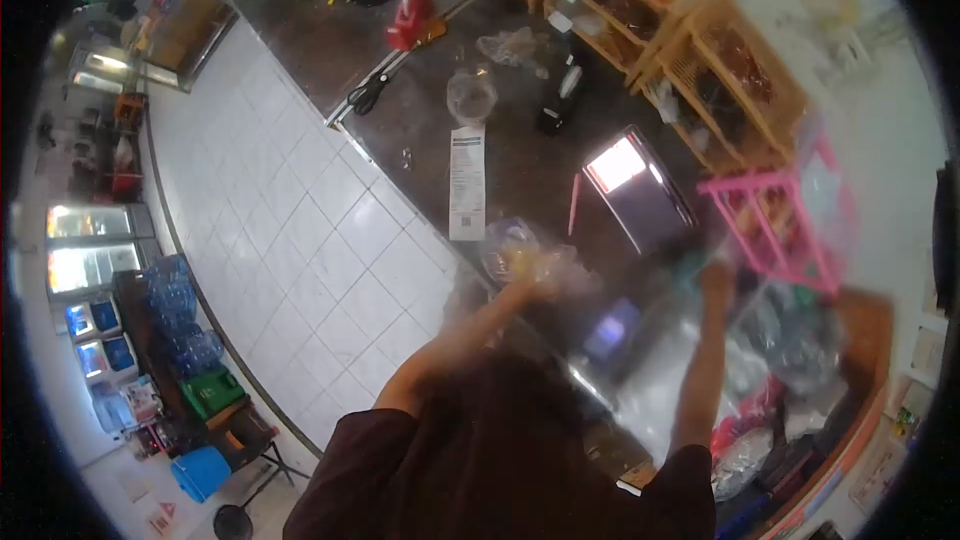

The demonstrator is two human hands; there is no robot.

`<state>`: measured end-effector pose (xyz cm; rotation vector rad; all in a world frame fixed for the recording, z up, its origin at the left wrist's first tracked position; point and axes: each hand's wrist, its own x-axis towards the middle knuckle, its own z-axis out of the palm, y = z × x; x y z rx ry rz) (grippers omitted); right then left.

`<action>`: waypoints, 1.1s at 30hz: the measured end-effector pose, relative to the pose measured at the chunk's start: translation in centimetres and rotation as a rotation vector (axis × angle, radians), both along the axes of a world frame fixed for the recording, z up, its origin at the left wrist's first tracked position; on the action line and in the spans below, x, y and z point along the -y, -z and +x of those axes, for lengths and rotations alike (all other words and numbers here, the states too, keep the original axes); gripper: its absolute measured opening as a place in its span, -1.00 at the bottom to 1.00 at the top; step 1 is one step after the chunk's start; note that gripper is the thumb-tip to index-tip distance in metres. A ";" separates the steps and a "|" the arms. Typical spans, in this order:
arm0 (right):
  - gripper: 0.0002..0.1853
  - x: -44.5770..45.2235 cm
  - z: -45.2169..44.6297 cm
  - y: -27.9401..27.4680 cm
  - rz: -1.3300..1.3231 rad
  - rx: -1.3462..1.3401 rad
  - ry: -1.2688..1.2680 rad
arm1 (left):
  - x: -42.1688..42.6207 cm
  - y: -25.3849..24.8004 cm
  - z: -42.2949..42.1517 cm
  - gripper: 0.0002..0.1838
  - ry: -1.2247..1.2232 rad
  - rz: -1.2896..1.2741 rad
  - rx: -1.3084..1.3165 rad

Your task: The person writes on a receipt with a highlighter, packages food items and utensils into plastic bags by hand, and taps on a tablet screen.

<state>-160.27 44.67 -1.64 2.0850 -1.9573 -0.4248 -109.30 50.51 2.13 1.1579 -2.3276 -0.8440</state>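
My left hand (540,280) is over the dark counter, closed at the near side of a clear plastic bag (508,243) with something yellowish in it. Motion blur smears the fingers and the bag's contents. Reaching forward on the right, my right hand (716,268) is beside a blurred greenish plastic bag (688,270) and the pink rack (770,225); its fingers are too smeared to read. Between the hands lies a phone with a lit screen (610,330). A long printed receipt (467,185) lies beyond the left hand.
A tablet (640,190) with a bright screen lies ahead, beside a pink pen (574,204). Beyond are a clear plastic cup (471,97), a black handheld device (560,95) and a red tape dispenser (410,20). Wooden racks (725,70) line the right; plastic bags (790,340) pile up near me.
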 end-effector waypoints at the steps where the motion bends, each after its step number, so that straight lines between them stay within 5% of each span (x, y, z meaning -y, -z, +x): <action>1: -0.83 0.3 0.9 -1.5 0.022 0.005 0.017 | -0.2 0.7 -0.1 -0.67 0.008 -0.040 0.021; 4: -0.84 0.6 3.5 -7.6 0.072 0.039 0.056 | -0.7 2.6 0.2 -0.62 0.021 -0.165 0.097; 9: -0.81 -3.8 2.5 -16.6 -0.181 -0.111 -0.034 | 1.7 -9.3 1.6 -0.69 0.051 0.404 0.331; 11: -0.81 -6.3 11.5 -23.9 0.019 0.454 0.097 | 2.1 -12.8 2.6 -0.73 -0.151 0.536 0.159; 13: -0.84 -8.4 18.1 -23.2 0.076 1.217 0.301 | 2.0 -13.2 2.9 -0.73 -0.240 0.590 0.051; 14: -0.84 -9.8 23.2 -22.6 0.111 1.065 0.495 | 1.3 -10.2 2.7 -0.71 -0.218 0.552 0.044; 16: -0.76 -10.2 34.9 -24.6 0.043 1.563 0.725 | 0.2 -2.6 1.7 -0.67 -0.137 0.449 0.041; 18: -0.66 -12.5 37.5 -17.3 0.105 1.760 0.814 | -0.8 4.2 1.1 -0.63 -0.076 0.374 0.043; 19: -0.66 -13.3 37.6 -12.7 0.097 1.763 0.815 | -1.0 6.8 0.7 -0.61 -0.045 0.348 0.034; 21: -0.61 -15.1 37.3 -5.7 0.188 0.939 0.427 | -0.7 6.1 1.3 -0.57 0.034 0.320 0.080; 24: -0.59 -10.4 41.5 -19.2 0.236 1.065 0.742 | 0.4 1.4 2.0 -0.54 0.071 0.279 -0.009; 27: -0.54 -9.9 38.4 -19.6 -0.039 1.595 0.836 | 1.7 -3.0 2.7 -0.49 0.132 0.203 -0.148; 31: -0.73 -9.0 36.0 -19.8 -0.019 1.341 0.550 | 2.5 -6.2 3.2 -0.42 0.200 0.074 -0.298; 33: -0.70 -8.2 35.6 -21.1 0.305 1.100 0.422 | 2.8 -7.2 3.6 -0.40 0.218 0.203 -0.329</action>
